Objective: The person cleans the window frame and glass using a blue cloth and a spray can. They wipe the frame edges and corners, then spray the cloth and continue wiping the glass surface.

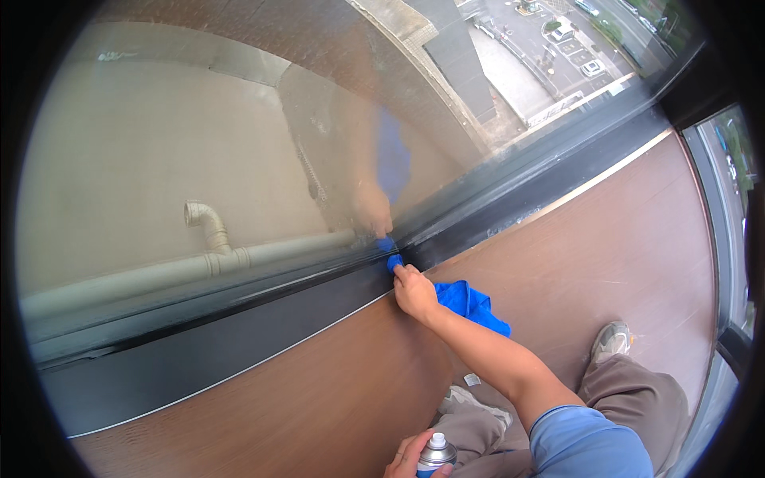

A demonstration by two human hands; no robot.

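A blue cloth (469,303) is in my right hand (415,291), with one bunched end pressed into the corner where the dark window frame (538,188) meets the glass. The rest of the cloth hangs down behind my wrist. At the bottom edge of the view my left hand (406,459) is closed around an aerosol can (437,454) with a silver top and a white nozzle; the can's lower part is out of view. The large window pane (179,137) mirrors my right arm and the cloth.
Brown wood-look panels (597,239) run below the frame. A small white label or scrap (472,379) lies near my shoes (612,337). Outside the glass are a pale pipe (287,250) with an elbow and, far below, a car park (562,54).
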